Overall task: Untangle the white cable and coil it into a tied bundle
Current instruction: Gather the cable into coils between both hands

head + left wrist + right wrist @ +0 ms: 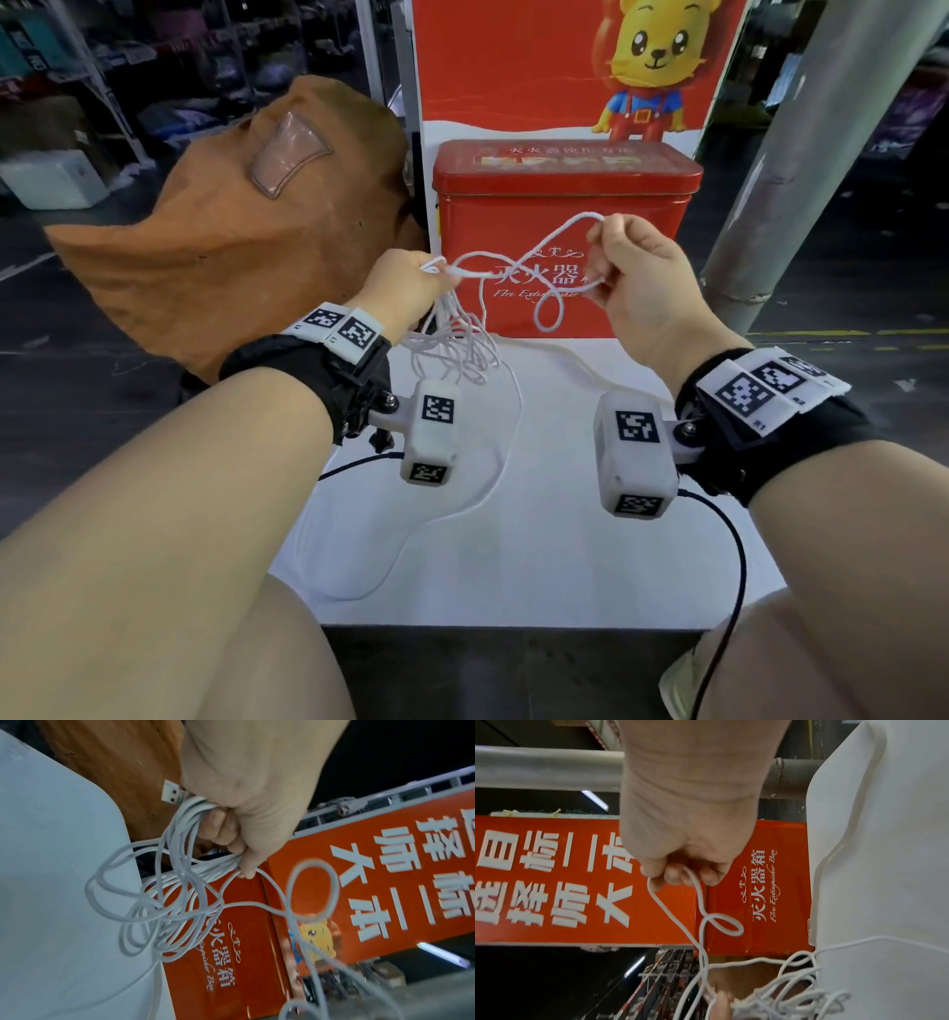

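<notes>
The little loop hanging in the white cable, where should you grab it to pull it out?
Probably the straight strand just above the small loop, not the loop itself. It dangles free in the white cable between the left hand and right hand, with open space below. Come from underneath with the right hand's fingers, so it can untwist instead of tightening.

Head view evenly lit, dim background, wide-angle bending at edges. Wrist views softer; near white cable (303, 973) loops blurred. Ceiling tube lights (595, 800) glare.

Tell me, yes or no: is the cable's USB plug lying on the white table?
No: in the left wrist view the USB plug sticks out beside the left hand, which grips the bunched white cable above the table.
</notes>
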`<state>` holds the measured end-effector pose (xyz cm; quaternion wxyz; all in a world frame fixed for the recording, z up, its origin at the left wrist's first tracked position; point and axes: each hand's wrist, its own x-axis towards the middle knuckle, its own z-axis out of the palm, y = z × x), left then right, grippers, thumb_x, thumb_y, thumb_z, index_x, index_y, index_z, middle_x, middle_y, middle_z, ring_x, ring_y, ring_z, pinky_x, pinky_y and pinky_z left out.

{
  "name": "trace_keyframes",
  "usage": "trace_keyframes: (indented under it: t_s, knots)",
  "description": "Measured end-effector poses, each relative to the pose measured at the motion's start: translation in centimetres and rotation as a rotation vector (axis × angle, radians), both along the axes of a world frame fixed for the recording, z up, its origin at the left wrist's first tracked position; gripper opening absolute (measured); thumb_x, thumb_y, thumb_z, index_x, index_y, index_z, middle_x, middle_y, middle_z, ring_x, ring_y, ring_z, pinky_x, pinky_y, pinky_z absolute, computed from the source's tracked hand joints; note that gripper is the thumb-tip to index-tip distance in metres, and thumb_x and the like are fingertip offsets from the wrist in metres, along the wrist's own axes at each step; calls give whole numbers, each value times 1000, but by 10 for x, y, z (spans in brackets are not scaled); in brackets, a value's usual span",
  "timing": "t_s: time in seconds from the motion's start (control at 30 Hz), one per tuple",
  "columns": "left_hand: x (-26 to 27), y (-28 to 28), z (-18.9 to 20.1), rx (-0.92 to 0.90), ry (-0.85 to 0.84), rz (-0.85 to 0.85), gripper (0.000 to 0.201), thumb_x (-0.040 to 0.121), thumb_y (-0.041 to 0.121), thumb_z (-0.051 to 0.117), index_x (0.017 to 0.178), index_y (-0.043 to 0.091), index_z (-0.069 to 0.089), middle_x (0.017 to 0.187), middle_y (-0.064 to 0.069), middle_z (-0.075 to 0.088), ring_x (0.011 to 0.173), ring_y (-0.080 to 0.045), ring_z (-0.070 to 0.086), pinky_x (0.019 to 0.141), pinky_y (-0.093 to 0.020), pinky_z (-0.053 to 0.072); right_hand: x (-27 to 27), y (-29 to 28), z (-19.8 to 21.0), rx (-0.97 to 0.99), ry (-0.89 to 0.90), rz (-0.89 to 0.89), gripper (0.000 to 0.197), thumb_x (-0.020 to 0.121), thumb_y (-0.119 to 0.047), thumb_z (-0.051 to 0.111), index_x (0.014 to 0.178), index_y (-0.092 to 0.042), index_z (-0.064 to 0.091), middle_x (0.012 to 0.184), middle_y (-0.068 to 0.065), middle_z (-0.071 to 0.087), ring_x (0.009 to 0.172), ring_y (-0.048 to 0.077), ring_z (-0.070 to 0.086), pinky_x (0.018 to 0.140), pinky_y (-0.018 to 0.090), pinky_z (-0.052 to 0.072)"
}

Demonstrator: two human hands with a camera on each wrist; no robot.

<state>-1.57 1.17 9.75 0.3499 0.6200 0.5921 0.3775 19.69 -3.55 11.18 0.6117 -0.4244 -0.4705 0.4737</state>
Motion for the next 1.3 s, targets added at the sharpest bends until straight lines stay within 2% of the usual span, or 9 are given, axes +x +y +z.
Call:
trace_keyframes:
  t_s: [0.17,0.27,0.37,0.6,0.83,0.93,1.0,1.13,1.3]
  knots:
    - [-7,3,2,83,-156,148,16,90,20,62,82,10,52,53,1,26,48,-14,20,50,-29,19,8,2,-5,-273,-184,-109,52,96,-36,49,50,-22,29,41,-7,26,41,13,21,43,23,21]
    - [-4,4,5,98,-249,189,24,90,22,63,72,14,48,45,6,26,48,-15,20,50,-29,18,9,0,-18,-402,-623,42,40,88,-18,51,49,-15,46,35,-6,46,55,18,49,64,28,39]
    - [-7,4,7,115,-301,221,30,90,20,62,66,16,44,50,4,24,48,-14,19,50,-28,19,16,-8,-29,-526,-1037,315,45,85,-18,48,41,-13,51,65,-5,72,86,13,63,84,27,39]
    - [2,-1,20,179,-365,228,33,92,24,60,63,18,45,52,3,25,48,-13,20,48,-26,21,19,-15,-41,-622,-1712,655,26,94,-20,50,113,-8,64,119,5,63,98,20,55,81,26,43]
    - [10,-11,20,194,-51,-35,25,93,21,60,86,-2,63,54,4,33,39,-3,26,45,-20,26,16,-8,-27,-241,-1261,301,24,89,-6,52,81,-20,69,81,-15,64,79,1,57,76,21,45]
    - [12,-11,15,179,66,-118,28,92,21,61,87,-7,63,53,3,34,39,-3,29,49,-22,28,-4,-12,-12,-83,-889,62,12,90,-24,58,95,-13,62,82,1,68,77,14,63,83,34,51]
    - [17,-14,15,167,147,-195,20,91,18,62,84,-1,65,50,5,39,37,-1,34,48,-20,30,-18,-12,-7,-82,-722,82,37,88,-46,58,110,-17,54,93,0,63,83,15,59,78,32,49]
    - [27,-19,18,119,239,-349,19,88,19,67,83,2,64,54,5,43,39,-1,32,44,-19,27,-34,-9,-11,-30,-767,163,37,90,-25,62,122,-10,51,87,6,66,73,17,66,66,31,57]
    - [16,-19,26,37,-33,-262,45,96,42,51,96,-2,61,46,10,27,38,-7,20,38,-20,21,-5,3,-17,2,-784,-109,21,98,-9,45,89,-6,63,64,5,59,42,11,46,49,25,42]
